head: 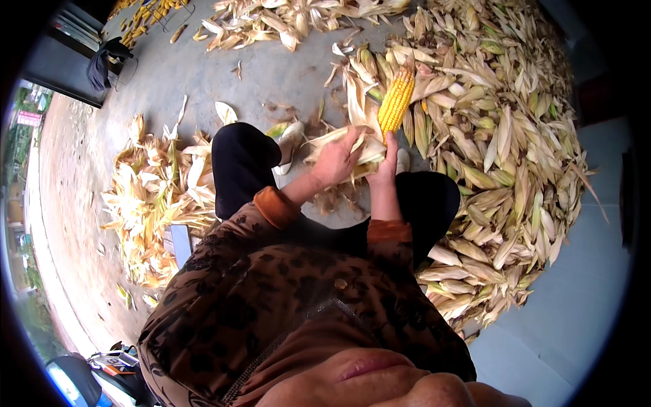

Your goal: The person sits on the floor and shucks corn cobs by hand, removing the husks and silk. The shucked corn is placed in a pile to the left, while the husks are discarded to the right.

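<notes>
Bare yellow kernels cover most of an ear of corn [396, 104], which points up and away from me. My right hand [384, 165] is closed around its lower end, with the thumb against the kernels. Beside it, my left hand [338, 156] grips pale, dry husk leaves [368, 150] folded down around the base of the ear. Other husk leaves [356, 96] stand out to the left of the kernels. Fingers and husk hide the ear's bottom end.
A large heap of unhusked corn [498, 168] spreads along my right. Loose husks [157, 198] are piled at my left, with more husks [285, 23] farther ahead. Husked ears [145, 20] lie at the far left. Part of a motorcycle [109, 371] shows behind me.
</notes>
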Demonstrator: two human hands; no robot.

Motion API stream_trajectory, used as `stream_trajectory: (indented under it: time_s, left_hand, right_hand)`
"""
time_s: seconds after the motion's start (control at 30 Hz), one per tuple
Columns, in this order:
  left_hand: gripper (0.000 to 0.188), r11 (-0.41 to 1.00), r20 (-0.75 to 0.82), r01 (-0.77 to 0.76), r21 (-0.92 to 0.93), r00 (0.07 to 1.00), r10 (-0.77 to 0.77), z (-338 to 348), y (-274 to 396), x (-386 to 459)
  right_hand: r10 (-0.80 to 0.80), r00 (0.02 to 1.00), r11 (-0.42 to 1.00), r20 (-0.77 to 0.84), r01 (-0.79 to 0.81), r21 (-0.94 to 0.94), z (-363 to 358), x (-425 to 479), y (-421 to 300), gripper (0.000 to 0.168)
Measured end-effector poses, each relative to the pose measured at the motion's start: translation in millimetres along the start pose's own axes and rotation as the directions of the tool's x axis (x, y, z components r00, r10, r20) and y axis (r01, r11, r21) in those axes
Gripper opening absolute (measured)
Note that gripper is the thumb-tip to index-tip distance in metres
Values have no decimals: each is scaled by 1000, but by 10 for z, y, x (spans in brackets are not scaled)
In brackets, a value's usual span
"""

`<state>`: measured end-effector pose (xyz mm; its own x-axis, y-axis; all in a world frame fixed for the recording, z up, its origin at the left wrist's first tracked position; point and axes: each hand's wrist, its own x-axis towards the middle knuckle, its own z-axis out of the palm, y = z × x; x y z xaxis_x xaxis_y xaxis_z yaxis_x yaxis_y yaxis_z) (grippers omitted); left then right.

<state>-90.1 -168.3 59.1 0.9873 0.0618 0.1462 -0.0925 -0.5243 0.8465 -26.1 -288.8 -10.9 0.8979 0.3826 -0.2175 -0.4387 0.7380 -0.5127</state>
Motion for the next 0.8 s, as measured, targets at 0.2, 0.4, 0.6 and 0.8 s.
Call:
stream_trajectory:
  time_s: [0.2, 0.4, 0.6, 0.8]
  left_hand:
    - [58, 959, -157, -90, 269, 978, 136, -9, -116, 39]
    - [67, 922, -226, -200, 331, 932, 283, -84, -249, 448]
    - [53, 997, -93, -64, 48, 993, 68, -14, -288, 256]
    - [23, 972, -219, 1, 236, 974, 53, -104, -170, 185]
  right_hand:
    - [79, 996, 965, -44, -88, -247, -306, 154, 45, 48]
    - [197, 980, 959, 13, -189, -212, -314, 225, 174, 40]
    - [192, 979, 974, 74, -181, -135, -72, 56, 82, 33]
    - [221, 973, 956, 61, -204, -212, -221, 149, 195, 41]
